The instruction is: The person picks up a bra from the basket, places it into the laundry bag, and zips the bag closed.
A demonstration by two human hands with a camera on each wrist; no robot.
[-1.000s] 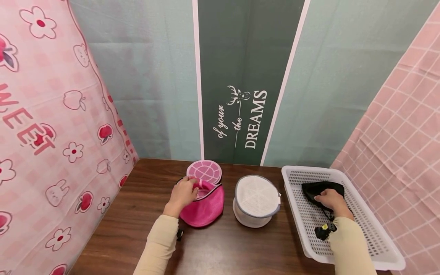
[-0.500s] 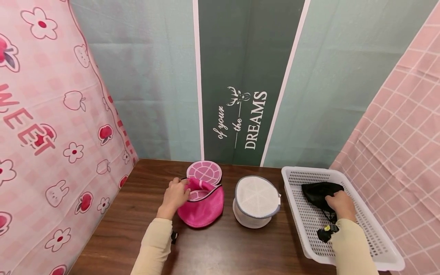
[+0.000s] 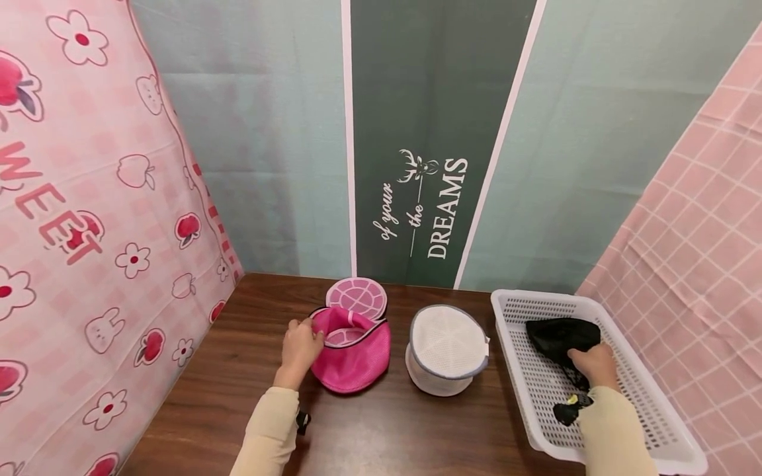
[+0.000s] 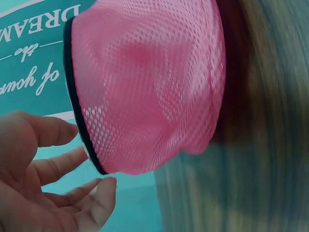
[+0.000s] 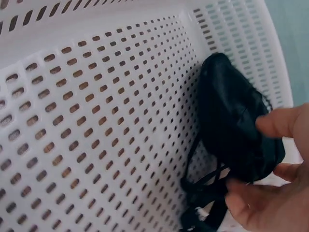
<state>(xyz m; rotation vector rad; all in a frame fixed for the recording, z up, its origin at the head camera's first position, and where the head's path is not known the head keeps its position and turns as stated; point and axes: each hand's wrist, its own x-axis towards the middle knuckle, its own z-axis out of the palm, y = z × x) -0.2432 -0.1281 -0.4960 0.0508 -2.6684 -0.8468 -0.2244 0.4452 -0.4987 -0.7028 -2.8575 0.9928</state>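
Observation:
A pink mesh laundry bag (image 3: 351,362) stands open on the table, its dark-edged mouth facing up, a pink round panel showing inside. At its left rim is my left hand (image 3: 301,349); in the left wrist view, loosely bent fingers (image 4: 55,166) reach the dark edge (image 4: 79,108) without closing round it. A black cupped garment with thin straps, like a bra (image 3: 559,337), lies in the white basket (image 3: 518,396). My right hand (image 3: 595,365) holds its near right side, thumb and fingers (image 5: 277,123) around the cup's edge.
A white mesh laundry bag (image 3: 448,350), round with a grey-blue rim, stands between the pink bag and the basket. Behind the pink bag is its pink patterned round lid (image 3: 360,295). A printed curtain (image 3: 286,198) rises along the table's far edge.
My left hand has drawn back from inside the pink bag's mouth to its left rim. My right hand has shifted right and nearer over the black bra, which stays in the basket.

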